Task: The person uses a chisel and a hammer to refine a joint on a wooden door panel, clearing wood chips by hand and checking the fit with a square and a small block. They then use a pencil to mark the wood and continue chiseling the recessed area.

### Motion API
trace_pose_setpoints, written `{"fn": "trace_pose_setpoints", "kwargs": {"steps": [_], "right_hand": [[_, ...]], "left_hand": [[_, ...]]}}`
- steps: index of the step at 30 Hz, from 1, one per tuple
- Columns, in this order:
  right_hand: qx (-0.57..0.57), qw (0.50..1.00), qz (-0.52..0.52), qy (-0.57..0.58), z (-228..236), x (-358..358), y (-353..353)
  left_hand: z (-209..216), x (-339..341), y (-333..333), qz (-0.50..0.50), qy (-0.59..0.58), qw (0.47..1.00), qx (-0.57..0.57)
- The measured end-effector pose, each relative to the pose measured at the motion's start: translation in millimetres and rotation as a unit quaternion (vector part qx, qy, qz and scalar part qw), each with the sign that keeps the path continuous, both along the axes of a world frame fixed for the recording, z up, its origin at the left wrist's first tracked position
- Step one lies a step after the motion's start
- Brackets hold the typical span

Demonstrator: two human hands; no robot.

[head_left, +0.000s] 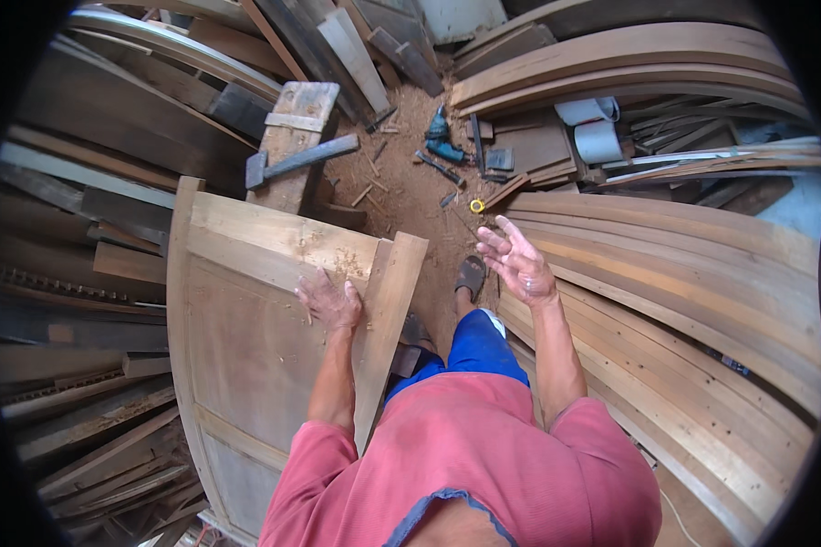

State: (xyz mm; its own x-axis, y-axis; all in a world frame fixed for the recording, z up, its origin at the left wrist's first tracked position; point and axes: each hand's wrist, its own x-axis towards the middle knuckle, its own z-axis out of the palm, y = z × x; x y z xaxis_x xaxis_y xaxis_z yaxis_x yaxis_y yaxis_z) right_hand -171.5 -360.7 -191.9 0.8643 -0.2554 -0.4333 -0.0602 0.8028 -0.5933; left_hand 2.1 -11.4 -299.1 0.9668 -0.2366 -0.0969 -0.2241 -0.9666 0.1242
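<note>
A panelled wooden door (255,319) lies at my left, its top rail strewn with small shavings (348,263). My left hand (331,303) rests on that rail near the door's right edge, fingers spread and nothing visible in its grasp. Out to the right, my right hand (522,266) is raised in the air, palm turned up and fingers apart. Pale dust or paste whitens its palm and fingertips. Nothing shows in it, and the closest things around it are the stacked long boards (629,264) and a yellow tape measure (477,206) on the floor.
A teal power drill (442,137) and a dark-handled tool (440,168) lie on the shaving-covered floor ahead. Beyond the door stands a rough wooden bench (292,109) with a grey T-shaped wooden piece (310,159) across it. Leaning planks (91,118) crowd the left side; curved boards (629,55) fill the far right.
</note>
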Motion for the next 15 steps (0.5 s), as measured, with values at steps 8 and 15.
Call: {"fn": "trace_pose_setpoints", "kwargs": {"steps": [8,15], "right_hand": [[-0.268,0.947,0.096,-0.146,141.0,9.4,110.2],[-0.678,0.680,0.277,-0.032,187.8,16.0,258.3]], "left_hand": [[138.8,-1.7,-6.8,-0.041,0.250,0.897,-0.362],[204.1,-58.7,34.3,0.045,0.449,0.591,-0.669]]}}
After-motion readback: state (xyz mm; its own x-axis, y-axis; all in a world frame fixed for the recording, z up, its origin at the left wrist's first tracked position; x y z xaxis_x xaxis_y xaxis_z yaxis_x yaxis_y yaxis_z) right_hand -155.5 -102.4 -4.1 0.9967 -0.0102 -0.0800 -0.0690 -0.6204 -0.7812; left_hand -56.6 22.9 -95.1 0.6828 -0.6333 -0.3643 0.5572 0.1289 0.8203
